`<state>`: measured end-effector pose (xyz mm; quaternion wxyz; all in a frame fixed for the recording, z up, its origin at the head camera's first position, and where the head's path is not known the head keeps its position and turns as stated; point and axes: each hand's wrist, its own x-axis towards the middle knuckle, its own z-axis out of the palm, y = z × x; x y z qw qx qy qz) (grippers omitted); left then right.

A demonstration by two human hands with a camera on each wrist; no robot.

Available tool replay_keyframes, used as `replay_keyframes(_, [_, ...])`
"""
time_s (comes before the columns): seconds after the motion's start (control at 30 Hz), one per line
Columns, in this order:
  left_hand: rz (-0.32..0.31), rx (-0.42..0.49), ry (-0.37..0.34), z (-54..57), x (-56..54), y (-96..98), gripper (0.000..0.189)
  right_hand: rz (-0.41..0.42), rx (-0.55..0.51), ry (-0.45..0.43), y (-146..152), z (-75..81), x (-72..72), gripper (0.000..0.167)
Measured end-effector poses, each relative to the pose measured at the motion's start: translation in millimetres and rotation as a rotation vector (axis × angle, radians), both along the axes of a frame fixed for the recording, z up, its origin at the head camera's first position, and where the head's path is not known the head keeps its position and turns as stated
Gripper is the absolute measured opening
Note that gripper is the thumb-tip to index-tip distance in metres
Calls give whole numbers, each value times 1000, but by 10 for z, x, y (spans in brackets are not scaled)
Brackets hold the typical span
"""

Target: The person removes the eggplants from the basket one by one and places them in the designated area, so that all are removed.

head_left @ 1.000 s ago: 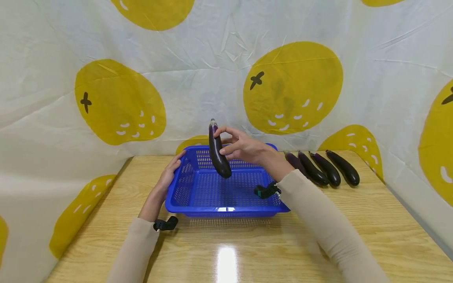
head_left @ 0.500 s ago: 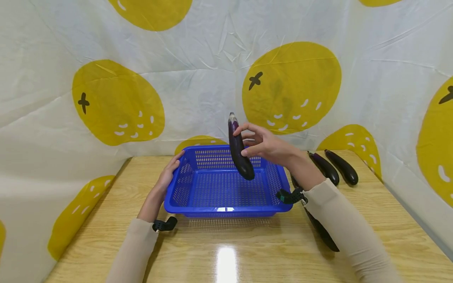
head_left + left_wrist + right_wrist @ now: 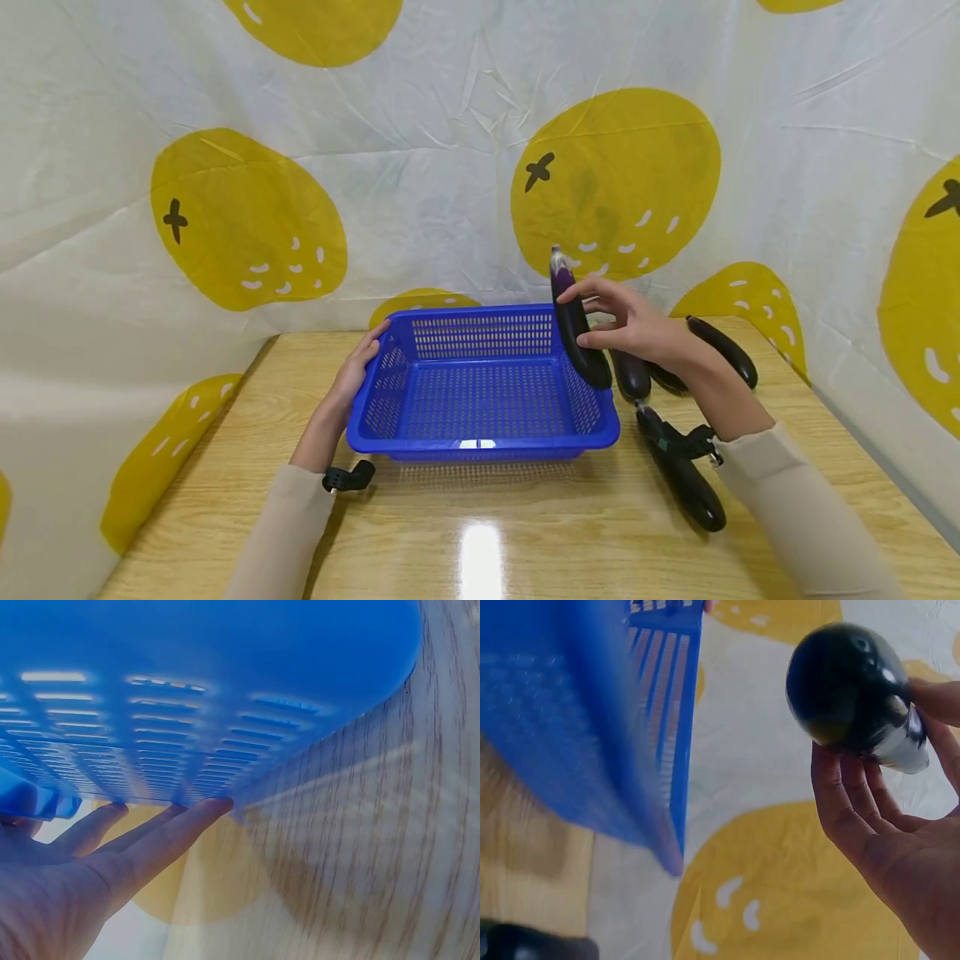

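My right hand (image 3: 637, 329) pinches an eggplant (image 3: 592, 360) between thumb and fingers, its stem end up and tilted left. In the head view it overlaps the right wall of a blue plastic basket (image 3: 480, 446). The right wrist view has the rounded dark end of the eggplant (image 3: 844, 690) toward the camera, fingers (image 3: 836, 799) beneath it. My left hand (image 3: 352, 375) rests along the basket's left side. From the left wrist, its straight fingers (image 3: 161, 840) touch the slotted outer wall (image 3: 172, 712). The basket stands upright on the table, its bare slotted floor showing.
One eggplant (image 3: 686, 483) lies right of the basket, partly under my right wrist. Behind it are another eggplant (image 3: 632, 377), one mostly hidden by my arm, and a far right eggplant (image 3: 723, 350). A fruit-patterned cloth (image 3: 450, 192) hangs behind the wooden table (image 3: 570, 533).
My right hand has carried the eggplant rightward, from over the basket's middle to its right wall. More of the eggplant under my right wrist now shows. My left hand stays on the basket.
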<state>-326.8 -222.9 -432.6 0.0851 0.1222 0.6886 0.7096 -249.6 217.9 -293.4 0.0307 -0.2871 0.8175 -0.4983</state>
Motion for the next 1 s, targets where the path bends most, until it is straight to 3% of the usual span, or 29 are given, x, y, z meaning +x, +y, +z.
replay_keyframes(0.2, [-5,-1,10,8,0,2,53,-76,59,29,275,-57,169,47])
replay_keyframes(0.4, [-7,13,3,0,-2,0,52,-97,142,126,550,-155,263,49])
replay_keyframes(0.67, [0,10,3,-12,-14,-6,52,-193,205,118,895,-318,350,47])
replay_keyframes(0.83, [2,13,0,-11,-12,-4,52,-200,194,158,1093,-424,381,48])
replay_keyframes(1.0, [-3,11,2,-11,-7,-4,52,-168,180,118,1286,-526,425,49])
